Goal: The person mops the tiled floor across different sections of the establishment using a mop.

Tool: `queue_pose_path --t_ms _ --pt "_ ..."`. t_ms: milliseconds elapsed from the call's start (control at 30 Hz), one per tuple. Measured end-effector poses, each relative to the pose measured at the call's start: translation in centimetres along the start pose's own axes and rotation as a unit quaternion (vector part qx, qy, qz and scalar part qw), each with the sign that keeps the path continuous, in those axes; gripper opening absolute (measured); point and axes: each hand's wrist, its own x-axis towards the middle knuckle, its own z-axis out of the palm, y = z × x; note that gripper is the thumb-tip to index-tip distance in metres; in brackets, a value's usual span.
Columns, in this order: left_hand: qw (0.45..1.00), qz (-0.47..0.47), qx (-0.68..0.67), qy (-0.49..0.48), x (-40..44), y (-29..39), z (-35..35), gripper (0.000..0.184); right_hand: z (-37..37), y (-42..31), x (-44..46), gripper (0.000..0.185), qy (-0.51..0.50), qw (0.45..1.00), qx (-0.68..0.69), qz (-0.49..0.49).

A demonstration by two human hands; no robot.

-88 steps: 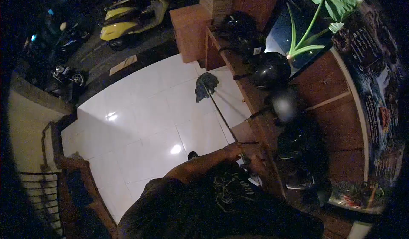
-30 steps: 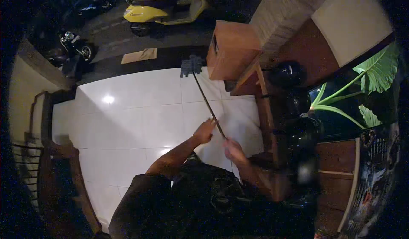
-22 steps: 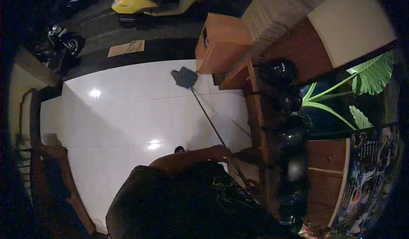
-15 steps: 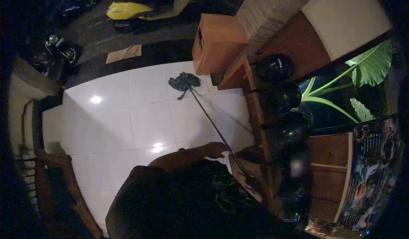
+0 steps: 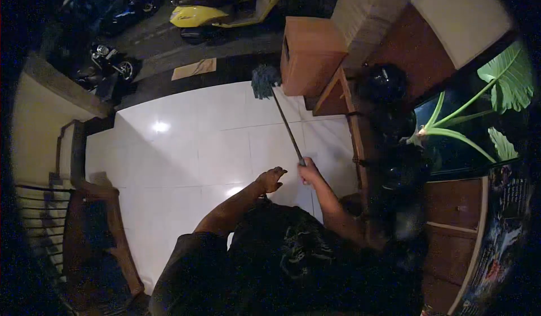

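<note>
While gripping the mop handle (image 5: 288, 127) with the right hand (image 5: 308, 171) at frame centre, holding the left hand (image 5: 271, 180) apart and unclenched, with the mop head (image 5: 263, 81) at upper centre, just beside the orange-brown box (image 5: 313, 56).

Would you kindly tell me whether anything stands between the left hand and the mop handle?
Nothing visible does: the left hand is open and off the mop handle, with only white tiled floor showing in the gap between them. The right hand grips the handle's near end.
</note>
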Motion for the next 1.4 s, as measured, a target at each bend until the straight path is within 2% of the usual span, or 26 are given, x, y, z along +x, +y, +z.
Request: queue_pose_path --t_ms 100,133,167,233,267,333,367,433,500,633,733,833,933,1033,1133,1167,1267,1300,1333,1367,1400 --pt "0.998 -0.025 -0.004 0.049 -0.3 4.5 -1.2 0.073 -1.0 0.9 -2.1 0.048 0.052 0.999 0.014 -0.011" --pt "0.997 -0.031 -0.011 0.066 0.4 5.9 -1.2 0.075 -2.1 3.2 -1.7 0.048 0.078 0.994 -0.040 -0.064" --pt "0.996 -0.001 0.000 0.084 1.4 7.1 -0.8 0.076 -3.5 5.9 -1.8 0.048 0.106 0.983 -0.095 -0.117" --pt "0.990 0.061 0.016 0.122 3.7 9.3 0.5 0.078 -7.0 10.8 -3.9 0.048 0.113 0.978 -0.085 -0.155" --pt "0.991 0.086 0.037 0.095 5.2 10.8 1.3 0.080 -8.7 11.8 -6.3 0.048 0.094 0.985 -0.021 -0.144" --pt "0.987 0.136 0.077 0.046 8.4 14.4 3.0 0.085 -10.8 10.4 -15.5 0.046 0.103 0.986 -0.075 -0.107" --pt "0.967 0.180 0.171 0.062 9.6 15.9 4.5 0.069 -11.8 10.9 -19.1 0.046 0.115 0.985 -0.091 -0.095" --pt "0.960 0.191 0.152 -0.137 13.8 17.6 9.5 0.049 -13.6 12.4 -25.0 0.045 0.137 0.980 -0.122 -0.075" --pt "0.939 0.248 0.123 -0.205 15.3 20.0 12.5 0.039 -15.3 14.0 -29.7 0.044 0.157 0.975 -0.152 -0.052" --pt "0.900 0.428 0.041 -0.076 11.6 25.1 18.0 0.037 -17.2 16.7 -35.1 0.043 0.173 0.966 -0.189 -0.012" --pt "0.866 0.421 0.130 -0.235 11.8 26.0 18.8 0.034 -17.3 17.6 -34.4 0.042 0.162 0.966 -0.200 -0.025" --pt "0.938 0.227 0.103 -0.243 10.4 24.9 14.6 0.028 -16.9 17.9 -31.1 0.041 0.143 0.964 -0.214 -0.064" --pt "0.971 0.149 0.130 -0.133 10.5 23.2 11.9 0.027 -16.0 17.6 -27.5 0.040 0.118 0.962 -0.215 -0.119" --pt "0.967 0.248 0.028 0.046 11.0 16.4 12.3 0.031 -13.9 15.8 -24.0 0.039 0.092 0.960 -0.209 -0.163" --pt "0.974 0.195 0.108 0.044 11.1 12.6 12.4 0.035 -11.5 14.1 -21.4 0.038 0.069 0.967 -0.183 -0.164" --pt "0.975 0.199 0.087 0.041 11.6 10.6 13.2 0.039 -11.0 14.1 -20.3 0.036 0.063 0.971 -0.169 -0.158" --pt "0.962 0.207 0.177 -0.006 10.3 13.1 10.2 0.044 -10.2 19.1 -17.4 0.032 0.102 0.960 -0.169 -0.197" --pt "0.969 0.193 0.146 -0.043 10.2 14.8 9.6 0.047 -10.7 18.1 -18.8 0.034 0.112 0.942 -0.206 -0.240" --pt "0.948 0.245 0.195 -0.052 10.9 14.7 11.6 0.049 -11.8 14.9 -23.1 0.036 0.121 0.921 -0.241 -0.280" --pt "0.954 0.237 0.178 -0.052 10.2 17.0 11.1 0.049 -12.8 12.3 -27.2 0.037 0.131 0.898 -0.274 -0.317" --pt "0.958 0.230 0.162 -0.053 8.9 20.4 9.9 0.049 -13.7 10.8 -30.3 0.039 0.120 0.920 -0.271 -0.257"
